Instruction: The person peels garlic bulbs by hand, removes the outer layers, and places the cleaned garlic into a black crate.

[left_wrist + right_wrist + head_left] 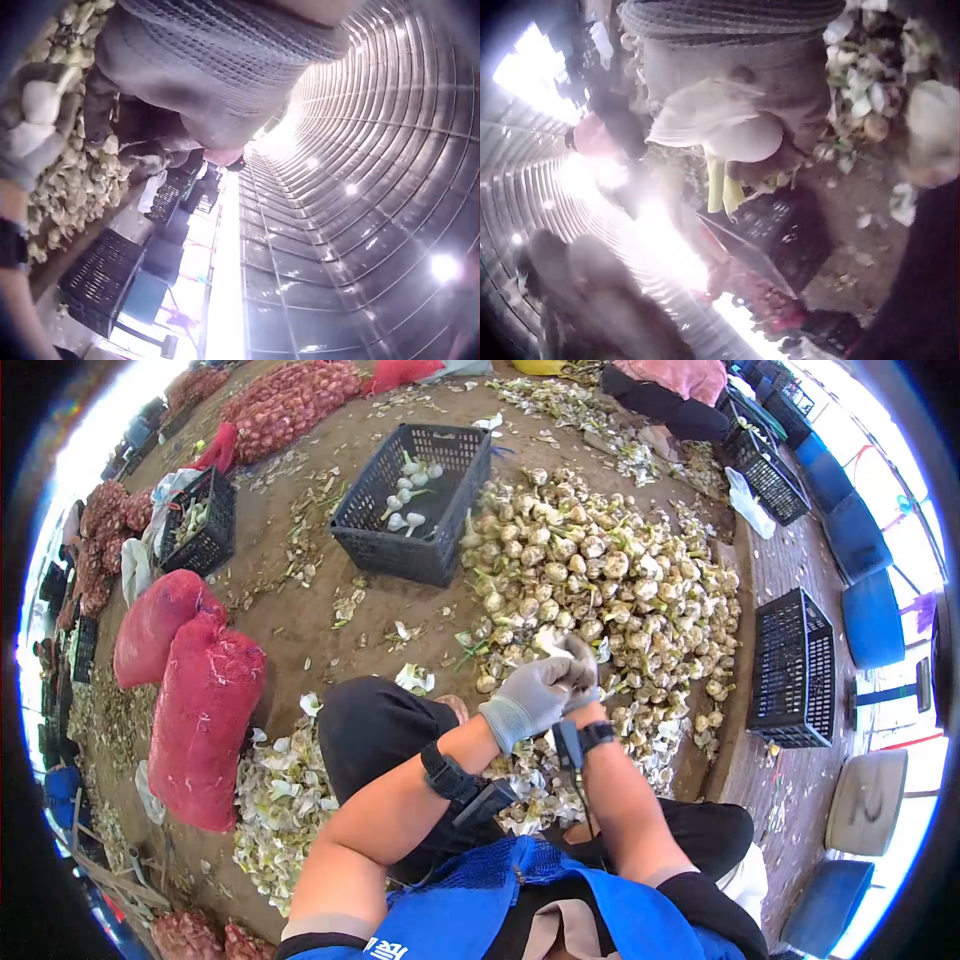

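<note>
My right hand, in a grey knit glove, grips a garlic bulb. The bulb is white and smooth, with a loose flap of skin spread beside it and a pale green cut stem. In the left wrist view the same bulb shows against the glove. Close beside it is my gloved left hand, its fingers bent toward the right hand; I cannot tell whether they pinch anything. A large heap of untrimmed garlic bulbs lies just beyond both hands.
A black crate holding several white bulbs stands ahead to the left. Another black crate sits at the right. Red mesh sacks and a pile of peeled skins lie at the left. Another person's dark-clad legs are at the back.
</note>
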`<state>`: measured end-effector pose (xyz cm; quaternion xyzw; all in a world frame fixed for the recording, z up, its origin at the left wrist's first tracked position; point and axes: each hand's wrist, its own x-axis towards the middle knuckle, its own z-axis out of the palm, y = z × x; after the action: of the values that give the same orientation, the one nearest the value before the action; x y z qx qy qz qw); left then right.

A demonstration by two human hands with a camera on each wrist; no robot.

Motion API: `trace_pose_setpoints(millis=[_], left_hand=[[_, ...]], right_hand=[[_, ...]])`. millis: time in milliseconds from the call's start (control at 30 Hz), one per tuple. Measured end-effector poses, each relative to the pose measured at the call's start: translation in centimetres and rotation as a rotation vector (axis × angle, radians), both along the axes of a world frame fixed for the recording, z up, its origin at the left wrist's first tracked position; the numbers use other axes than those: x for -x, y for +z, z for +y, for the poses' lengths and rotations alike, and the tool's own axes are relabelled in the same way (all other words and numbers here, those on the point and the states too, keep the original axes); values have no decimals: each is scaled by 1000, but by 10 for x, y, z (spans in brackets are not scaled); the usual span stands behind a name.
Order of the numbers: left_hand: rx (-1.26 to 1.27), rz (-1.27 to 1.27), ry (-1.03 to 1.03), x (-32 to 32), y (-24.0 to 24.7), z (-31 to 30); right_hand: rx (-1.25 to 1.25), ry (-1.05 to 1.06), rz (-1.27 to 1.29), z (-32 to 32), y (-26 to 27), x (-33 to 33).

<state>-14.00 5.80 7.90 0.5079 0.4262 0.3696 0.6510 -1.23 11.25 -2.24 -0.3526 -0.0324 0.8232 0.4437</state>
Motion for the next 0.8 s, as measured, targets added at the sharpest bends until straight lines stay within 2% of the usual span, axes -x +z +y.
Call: trace_pose_setpoints(millis=[33, 67, 100, 133, 167, 200, 233, 267, 300, 333, 400, 467, 500, 533, 567, 633, 667, 700, 733, 767, 800], left_hand=[[-163, 229, -67, 5, 14, -1], [-327, 456, -135, 10, 28, 0], [-418, 519, -237, 13, 40, -8], [-461, 548, -510, 8, 27, -9], [-492, 582, -652, 2, 12, -19], [-433, 765, -859, -5, 31, -28], [-406, 869, -1092, -15, 25, -35], [-355, 916, -1200, -20, 26, -44], [-269, 900, -1208, -24, 25, -52], [-183, 880, -1219, -27, 23, -58], [-163, 855, -1262, -30, 21, -61], [-150, 837, -1295, -32, 13, -66], [-140, 831, -1205, -34, 4, -70], [-129, 828, -1111, -34, -2, -70], [-118, 823, -1106, -31, -1, -69], [-320, 789, -1088, -29, 9, -69], [-253, 802, -1095, -29, 14, -69], [-333, 811, -1076, -30, 6, -77], [-413, 826, -1051, -30, -1, -85], [-408, 820, -1059, -31, -2, -87], [-388, 825, -1071, -32, -3, -87]], right_hand=[[-91, 39, 136, 28, -64, -18], [51, -68, -83, 25, -21, -5], [115, -91, -60, 38, -51, -7], [180, -116, -39, 51, -79, -10], [190, -90, -81, 58, -80, -8], [160, -101, -238, 67, -62, 8], [29, -30, -122, 84, -52, 18], [55, -84, -64, 98, -10, 44], [-266, 59, 45, 122, -5, 53], [-892, 140, -195, 128, 25, 67], [-333, 50, 80, 166, 73, 93], [-404, -45, -219, 194, 69, 96], [-403, -94, -385, 190, 68, 92], [-497, -15, -543, 177, 65, 80], [-471, 91, -605, 181, 39, 66], [-459, 224, -876, 174, -57, 30], [-732, 523, -1182, 136, -49, 16], [-814, 682, -1563, 114, -81, 7], [-890, 766, -1541, 84, -86, 2], [-779, 1003, -1565, 63, -89, 4], [-771, 1086, -1490, 39, -128, -7]])
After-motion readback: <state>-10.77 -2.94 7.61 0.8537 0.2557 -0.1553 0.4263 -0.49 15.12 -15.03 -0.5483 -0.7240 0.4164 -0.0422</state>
